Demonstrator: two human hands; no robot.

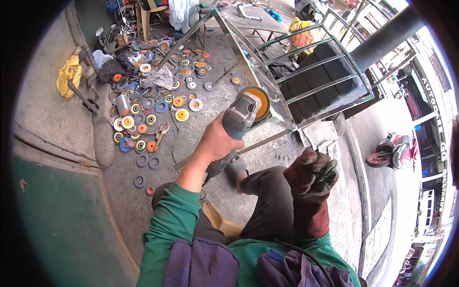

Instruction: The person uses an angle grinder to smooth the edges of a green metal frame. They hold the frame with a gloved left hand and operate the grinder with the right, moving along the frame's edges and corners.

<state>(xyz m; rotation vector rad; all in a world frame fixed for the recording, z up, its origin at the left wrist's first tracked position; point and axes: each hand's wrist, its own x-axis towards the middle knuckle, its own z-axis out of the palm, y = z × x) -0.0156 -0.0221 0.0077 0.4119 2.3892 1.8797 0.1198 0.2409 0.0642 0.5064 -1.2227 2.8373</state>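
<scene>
Bare fingers of my left hand (216,139) wrap round the body of an angle grinder (240,113). A yellow-orange disc (261,104) sits on the grinder's head, close to the corner of a metal frame (292,125). My right hand (311,173) wears a dark, stained work glove with a reddish cuff and is raised above my right knee, apart from the grinder. Its fingers are curled closed. Greyish-green material shows at them; I cannot tell whether it is part of the glove or something held.
Many grinding discs (181,115) litter the floor to the left. A yellow bag (70,76) hangs on pipes by the wall. Behind the frame, barred metalwork (319,71) leans near a dark post (389,38). A red motorcycle (396,150) stands on the street at right.
</scene>
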